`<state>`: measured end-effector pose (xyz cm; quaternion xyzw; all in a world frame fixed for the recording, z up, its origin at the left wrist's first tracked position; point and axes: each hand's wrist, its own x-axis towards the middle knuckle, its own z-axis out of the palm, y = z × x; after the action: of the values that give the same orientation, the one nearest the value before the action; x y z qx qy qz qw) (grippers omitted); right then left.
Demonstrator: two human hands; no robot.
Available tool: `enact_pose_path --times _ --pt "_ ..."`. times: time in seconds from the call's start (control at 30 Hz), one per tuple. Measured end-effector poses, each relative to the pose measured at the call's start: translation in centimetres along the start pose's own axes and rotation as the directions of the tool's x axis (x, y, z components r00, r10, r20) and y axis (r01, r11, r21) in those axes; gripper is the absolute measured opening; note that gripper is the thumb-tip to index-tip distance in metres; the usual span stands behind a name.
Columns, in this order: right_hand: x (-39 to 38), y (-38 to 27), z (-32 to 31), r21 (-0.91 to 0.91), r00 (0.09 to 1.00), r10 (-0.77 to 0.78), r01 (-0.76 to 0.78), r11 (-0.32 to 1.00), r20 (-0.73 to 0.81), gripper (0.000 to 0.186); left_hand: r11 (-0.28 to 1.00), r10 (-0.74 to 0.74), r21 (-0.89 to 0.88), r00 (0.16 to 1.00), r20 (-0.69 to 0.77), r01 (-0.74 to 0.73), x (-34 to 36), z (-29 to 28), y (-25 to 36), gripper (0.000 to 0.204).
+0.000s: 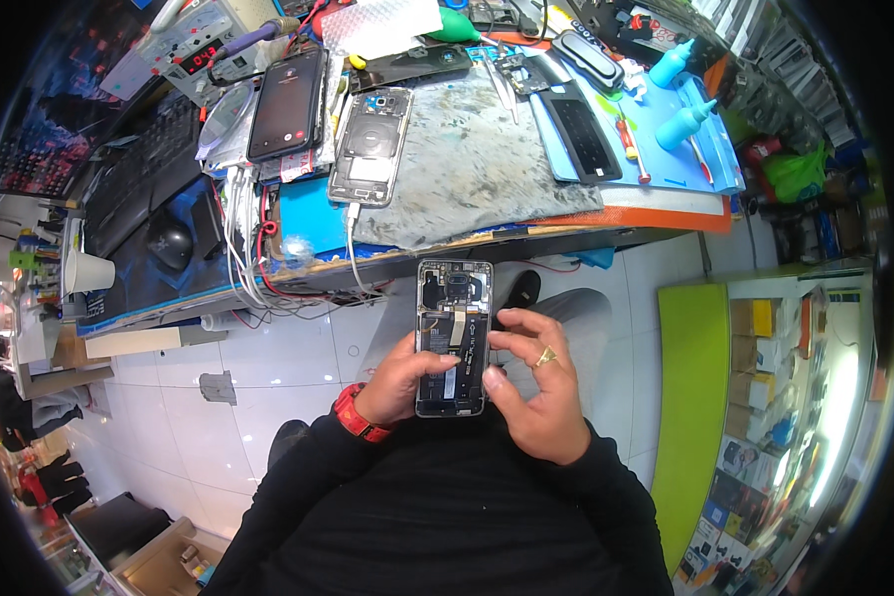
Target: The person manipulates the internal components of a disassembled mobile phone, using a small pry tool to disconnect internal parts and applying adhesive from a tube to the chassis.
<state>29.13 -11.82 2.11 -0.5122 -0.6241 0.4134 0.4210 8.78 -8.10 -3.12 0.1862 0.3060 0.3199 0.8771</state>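
Over my lap, an opened smartphone stands lengthwise with its back cover off, so the dark battery and inner parts show. My left hand, with a red watch at the wrist, grips its left edge, the thumb lying across the battery. At the right edge is my right hand, wearing a gold ring; its fingers are bent and spread, the tips at or close to the phone's side. Nothing shows between them. On the bench beyond lies a second phone without its back, a white cable at its lower end.
A worn grey mat covers the bench middle. Left of it are a black phone, a mouse and a keyboard. Tweezers, a dark panel, a screwdriver and blue bottles lie or stand right.
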Motion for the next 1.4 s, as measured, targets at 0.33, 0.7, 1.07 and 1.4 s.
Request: enact_pose_path --times 0.33,0.7,1.07,1.4 --pt "0.4 2.4 0.3 -0.219 0.993 -0.07 0.047 0.975 -0.099 0.041 0.98 -0.071 0.19 0.996 0.053 0.06 -0.2 -0.3 -0.3 0.078" --pt "0.3 2.8 0.1 -0.007 0.981 0.065 -0.067 0.998 -0.182 0.038 0.97 -0.041 0.24 0.999 0.026 0.034 -0.2 0.6 -0.2 0.066" --pt "1.8 0.8 1.0 -0.429 0.975 -0.216 0.172 0.887 -0.055 0.02 0.86 -0.015 0.509 0.994 0.105 -0.041 -0.3 1.1 -0.5 0.079" --pt "1.8 0.9 1.1 -0.495 0.969 -0.24 0.182 0.85 -0.056 0.025 0.865 0.001 0.499 0.994 0.112 -0.058 -0.1 0.8 -0.6 0.072"
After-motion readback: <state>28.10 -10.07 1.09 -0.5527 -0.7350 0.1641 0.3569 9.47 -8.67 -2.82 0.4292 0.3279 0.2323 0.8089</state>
